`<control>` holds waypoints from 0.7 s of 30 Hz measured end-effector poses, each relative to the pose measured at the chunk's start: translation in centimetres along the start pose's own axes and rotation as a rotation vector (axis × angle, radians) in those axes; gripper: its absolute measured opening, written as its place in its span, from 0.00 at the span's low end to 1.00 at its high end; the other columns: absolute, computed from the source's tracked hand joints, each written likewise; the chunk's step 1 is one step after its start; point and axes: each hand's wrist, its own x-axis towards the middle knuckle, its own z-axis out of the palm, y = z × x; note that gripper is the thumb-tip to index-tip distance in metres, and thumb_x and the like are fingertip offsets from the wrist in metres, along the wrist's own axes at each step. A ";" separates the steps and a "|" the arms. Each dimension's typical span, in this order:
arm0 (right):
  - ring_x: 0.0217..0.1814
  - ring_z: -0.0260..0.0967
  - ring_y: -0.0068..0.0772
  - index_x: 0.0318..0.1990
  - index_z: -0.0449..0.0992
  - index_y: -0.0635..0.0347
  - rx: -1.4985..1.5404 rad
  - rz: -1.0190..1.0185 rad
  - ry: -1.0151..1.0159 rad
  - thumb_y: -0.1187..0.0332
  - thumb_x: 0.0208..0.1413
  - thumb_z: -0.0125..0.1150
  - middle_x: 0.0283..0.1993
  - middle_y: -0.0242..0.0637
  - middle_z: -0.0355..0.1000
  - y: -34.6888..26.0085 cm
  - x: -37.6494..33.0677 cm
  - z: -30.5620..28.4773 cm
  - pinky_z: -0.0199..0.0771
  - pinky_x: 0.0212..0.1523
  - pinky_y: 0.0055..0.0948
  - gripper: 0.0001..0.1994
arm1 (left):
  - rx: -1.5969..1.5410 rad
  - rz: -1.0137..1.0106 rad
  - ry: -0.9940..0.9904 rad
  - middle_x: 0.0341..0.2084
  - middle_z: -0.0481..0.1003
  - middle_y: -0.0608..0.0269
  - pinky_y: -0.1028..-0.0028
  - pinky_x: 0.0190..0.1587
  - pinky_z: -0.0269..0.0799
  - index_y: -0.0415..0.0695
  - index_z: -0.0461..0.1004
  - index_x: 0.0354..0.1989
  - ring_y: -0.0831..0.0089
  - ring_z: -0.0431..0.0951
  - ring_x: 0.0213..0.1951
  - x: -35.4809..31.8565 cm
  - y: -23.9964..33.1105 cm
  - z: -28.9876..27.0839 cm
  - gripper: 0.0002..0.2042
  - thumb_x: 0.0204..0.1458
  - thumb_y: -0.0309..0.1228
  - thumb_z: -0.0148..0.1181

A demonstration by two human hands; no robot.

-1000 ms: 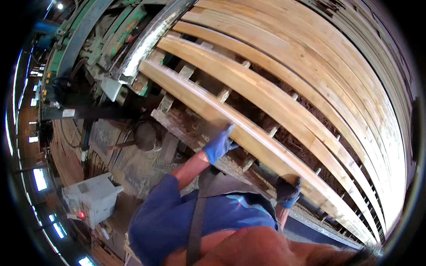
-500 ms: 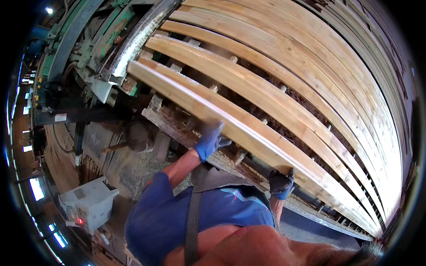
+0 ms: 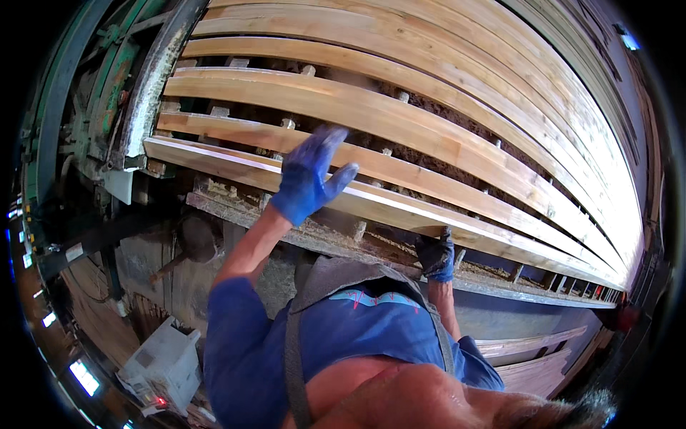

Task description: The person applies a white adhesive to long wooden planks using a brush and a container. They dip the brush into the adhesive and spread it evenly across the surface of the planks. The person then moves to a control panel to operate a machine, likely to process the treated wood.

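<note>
Long pale wooden boards (image 3: pixel 400 121) lie side by side on a conveyor deck with gaps between them. The nearest board (image 3: pixel 236 166) runs from upper left to lower right in front of me. My left hand (image 3: pixel 309 177), in a blue glove, hovers over this board with fingers spread, holding nothing. My right hand (image 3: pixel 436 255), in a darker glove, grips the near edge of the same board from below. My blue shirt and a grey strap fill the lower middle.
A green metal machine frame (image 3: pixel 107 79) with a worn steel rail stands at the left end of the boards. A grey box (image 3: pixel 166 361) sits on the floor at lower left. More stacked boards (image 3: pixel 543 354) lie at lower right. Sawdust covers the deck's near beam.
My left hand has come off the near board and opened with fingers spread. The view has moved closer to the boards. My right hand stays on the board's edge.
</note>
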 end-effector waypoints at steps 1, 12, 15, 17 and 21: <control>0.60 0.62 0.36 0.56 0.68 0.56 0.038 -0.012 0.026 0.56 0.59 0.55 0.57 0.35 0.70 -0.5 -0.1 0.8 0.52 0.66 0.41 0.21 | 0.148 0.099 0.014 0.52 0.71 0.49 0.59 0.54 0.67 0.41 0.69 0.53 0.52 0.71 0.53 2.1 -0.4 1.0 0.26 0.50 0.44 0.62; 0.48 0.68 0.33 0.43 0.70 0.54 0.789 0.099 -0.090 0.55 0.61 0.53 0.43 0.34 0.73 -1.6 1.2 1.6 0.65 0.55 0.36 0.14 | 0.368 0.052 -0.303 0.58 0.63 0.43 0.52 0.63 0.50 0.37 0.58 0.62 0.49 0.62 0.60 1.8 -4.0 6.9 0.46 0.44 0.66 0.52; 0.48 0.67 0.35 0.45 0.70 0.55 0.591 0.095 0.037 0.51 0.61 0.50 0.43 0.33 0.73 -0.7 1.0 0.6 0.64 0.57 0.36 0.17 | 0.226 0.044 -0.274 0.57 0.63 0.46 0.53 0.62 0.52 0.39 0.58 0.63 0.50 0.62 0.60 2.6 -1.8 3.6 0.44 0.45 0.62 0.56; 0.47 0.69 0.35 0.45 0.72 0.56 0.595 0.133 0.032 0.55 0.60 0.54 0.44 0.35 0.73 -1.6 -0.3 1.6 0.67 0.54 0.36 0.15 | 0.218 0.078 -0.130 0.57 0.63 0.47 0.53 0.62 0.54 0.41 0.59 0.62 0.50 0.62 0.59 2.5 0.3 1.0 0.42 0.44 0.58 0.59; 0.45 0.69 0.32 0.43 0.73 0.54 0.563 0.083 -0.087 0.56 0.59 0.57 0.42 0.31 0.74 -4.4 1.4 2.3 0.69 0.52 0.36 0.13 | 0.045 0.070 -0.117 0.45 0.72 0.55 0.59 0.47 0.70 0.45 0.69 0.53 0.56 0.74 0.45 -2.3 1.9 -0.6 0.30 0.44 0.50 0.63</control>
